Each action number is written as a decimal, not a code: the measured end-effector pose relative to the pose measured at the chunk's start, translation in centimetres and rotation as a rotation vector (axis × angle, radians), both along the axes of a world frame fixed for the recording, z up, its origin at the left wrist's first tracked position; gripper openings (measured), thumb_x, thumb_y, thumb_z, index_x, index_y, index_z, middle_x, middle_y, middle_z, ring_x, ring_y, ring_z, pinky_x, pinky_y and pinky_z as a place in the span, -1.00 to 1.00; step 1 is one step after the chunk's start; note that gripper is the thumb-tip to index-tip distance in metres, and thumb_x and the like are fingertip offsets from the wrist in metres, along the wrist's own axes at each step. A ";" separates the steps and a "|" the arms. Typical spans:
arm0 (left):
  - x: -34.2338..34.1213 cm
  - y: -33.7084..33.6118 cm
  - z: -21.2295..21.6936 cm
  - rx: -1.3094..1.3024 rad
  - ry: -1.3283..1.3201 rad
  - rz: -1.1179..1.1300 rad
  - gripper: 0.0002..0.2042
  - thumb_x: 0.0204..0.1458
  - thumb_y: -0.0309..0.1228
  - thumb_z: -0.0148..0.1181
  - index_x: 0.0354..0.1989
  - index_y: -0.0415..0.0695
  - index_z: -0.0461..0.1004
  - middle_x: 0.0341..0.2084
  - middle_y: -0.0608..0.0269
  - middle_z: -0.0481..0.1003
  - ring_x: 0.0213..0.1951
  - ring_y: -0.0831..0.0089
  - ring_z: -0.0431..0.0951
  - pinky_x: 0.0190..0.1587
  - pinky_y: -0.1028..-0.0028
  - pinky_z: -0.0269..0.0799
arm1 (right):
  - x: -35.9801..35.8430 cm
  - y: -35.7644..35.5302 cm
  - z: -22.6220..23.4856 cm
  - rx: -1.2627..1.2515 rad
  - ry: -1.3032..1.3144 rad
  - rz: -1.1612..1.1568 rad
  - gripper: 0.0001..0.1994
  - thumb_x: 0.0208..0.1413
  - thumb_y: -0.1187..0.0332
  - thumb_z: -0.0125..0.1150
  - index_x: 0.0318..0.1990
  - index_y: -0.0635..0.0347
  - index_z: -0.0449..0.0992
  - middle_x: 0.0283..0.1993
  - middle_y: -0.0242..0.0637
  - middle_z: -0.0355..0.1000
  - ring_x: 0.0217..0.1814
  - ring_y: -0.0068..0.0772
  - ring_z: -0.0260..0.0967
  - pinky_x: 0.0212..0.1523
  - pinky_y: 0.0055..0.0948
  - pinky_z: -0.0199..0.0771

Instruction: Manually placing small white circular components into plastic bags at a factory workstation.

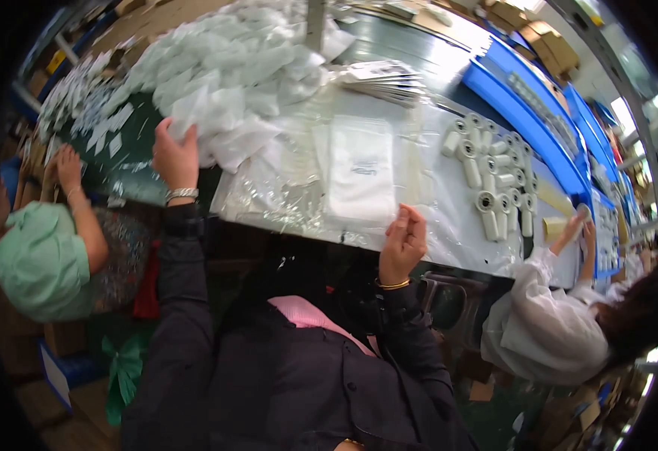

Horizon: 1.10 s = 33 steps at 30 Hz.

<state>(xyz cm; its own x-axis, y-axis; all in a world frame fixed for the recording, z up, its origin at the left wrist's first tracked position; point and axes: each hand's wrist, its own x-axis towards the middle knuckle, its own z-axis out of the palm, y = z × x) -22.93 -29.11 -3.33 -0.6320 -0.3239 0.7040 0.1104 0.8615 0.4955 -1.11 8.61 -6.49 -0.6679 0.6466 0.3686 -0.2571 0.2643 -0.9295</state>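
Observation:
My left hand (176, 159) is at the near edge of a big heap of thin white pouches (227, 83), its thumb and fingers apart and nothing seen between them. Its fingertips meet or nearly meet the lowest pouches. In front of me on the table lies a neat stack of flat, translucent white bags (361, 146) with small print. My right hand (402, 246) is just by the stack's lower right corner, thumb and fingers pressed together. Whether a bag corner is pinched in them is too fine to tell. Crinkled clear plastic (276, 199) spreads left of the stack.
Several white tubular parts with dark-centred round heads (488, 169) lie at the right. Behind them stands a long blue tray (520, 105). A fanned pile of printed cards (381, 79) is at the back. Co-workers sit at left, in a green cap (40, 259), and at right, in white (543, 327).

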 end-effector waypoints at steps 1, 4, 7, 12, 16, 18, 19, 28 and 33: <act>-0.4 -0.5 -0.2 -0.034 -0.128 0.088 -0.53 0.18 -0.08 0.46 0.18 -0.02 0.54 -0.01 -0.06 0.68 0.06 -0.17 0.64 0.06 0.03 0.54 | 0.0 -0.2 0.0 -0.014 -0.019 0.013 -0.82 0.53 0.40 0.15 0.06 0.34 0.58 -0.36 -0.46 0.43 -0.43 -0.72 0.26 -0.41 -0.63 0.27; -2.2 -3.3 -2.2 -0.145 -0.271 0.082 -0.55 0.23 -0.02 0.37 0.18 0.02 0.56 0.03 0.08 0.68 0.08 -0.11 0.63 0.05 -0.05 0.53 | 0.1 0.0 -0.3 0.001 -0.001 0.014 -0.84 0.51 0.42 0.16 0.06 0.31 0.60 -0.40 -0.51 0.41 -0.43 -0.74 0.27 -0.40 -0.62 0.28; -2.3 -4.5 -3.6 -0.151 -0.264 0.042 -0.58 0.26 -0.07 0.36 0.18 -0.03 0.59 0.08 0.04 0.67 0.12 -0.07 0.62 0.09 -0.01 0.53 | 0.1 -0.1 -1.3 0.060 -0.021 -0.039 -0.88 0.45 0.47 0.22 0.00 0.24 0.65 -0.38 -0.32 0.48 -0.47 -0.62 0.30 -0.42 -0.50 0.32; 2.1 0.6 -1.5 -0.231 0.090 0.009 -0.64 0.30 -0.26 0.34 0.17 -0.19 0.58 0.22 -0.09 0.56 0.22 -0.08 0.56 0.25 0.02 0.47 | 1.9 1.2 -0.2 0.040 -0.063 0.007 -0.88 0.37 0.50 0.31 -0.01 0.24 0.65 -0.36 -0.25 0.51 -0.46 -0.49 0.37 -0.39 -0.39 0.38; 6.9 6.1 1.0 -0.088 0.235 -0.292 -0.70 0.30 -0.42 0.33 0.14 -0.26 0.58 0.24 -0.07 0.53 0.25 -0.02 0.53 0.32 0.06 0.40 | 5.5 3.3 2.2 0.504 0.090 0.135 -0.86 0.36 0.49 0.35 0.01 0.26 0.65 -0.36 -0.27 0.53 -0.39 -0.54 0.43 -0.33 -0.37 0.41; 9.5 8.9 1.4 -0.029 0.209 -0.462 -0.72 0.28 -0.50 0.32 0.12 -0.30 0.57 0.23 -0.06 0.52 0.25 -0.01 0.51 0.34 0.08 0.37 | 9.1 4.4 4.3 0.440 -0.075 0.343 -0.80 0.32 0.49 0.39 0.06 0.27 0.65 -0.31 -0.29 0.57 -0.32 -0.49 0.50 -0.24 -0.41 0.48; 10.7 10.3 1.7 -0.027 0.204 -0.469 -0.72 0.28 -0.50 0.32 0.12 -0.30 0.57 0.23 -0.06 0.52 0.25 -0.01 0.51 0.34 0.08 0.37 | 10.7 5.6 4.4 0.438 -0.081 0.337 -0.80 0.32 0.49 0.39 0.06 0.27 0.65 -0.31 -0.29 0.57 -0.32 -0.49 0.50 -0.24 -0.41 0.48; 15.3 19.3 2.4 -0.047 0.103 -0.976 -0.90 0.18 -0.62 0.36 -0.33 -0.23 0.53 -0.07 0.10 0.64 0.08 0.09 0.61 0.19 0.18 0.38 | 26.4 16.6 -2.5 1.348 -1.389 -0.169 -0.80 0.32 0.18 0.38 -0.09 0.06 0.75 -0.11 -0.18 0.71 -0.13 -0.17 0.64 -0.15 -0.35 0.53; 15.3 19.7 0.2 -0.026 0.054 -1.040 -0.89 0.17 -0.63 0.36 -0.33 -0.21 0.53 -0.05 0.09 0.63 0.07 0.06 0.60 0.20 0.17 0.39 | 19.7 12.8 3.0 0.547 -0.539 -0.389 -0.83 0.31 0.30 0.39 -0.14 0.22 0.68 -0.35 -0.23 0.68 -0.42 -0.22 0.61 -0.39 -0.22 0.54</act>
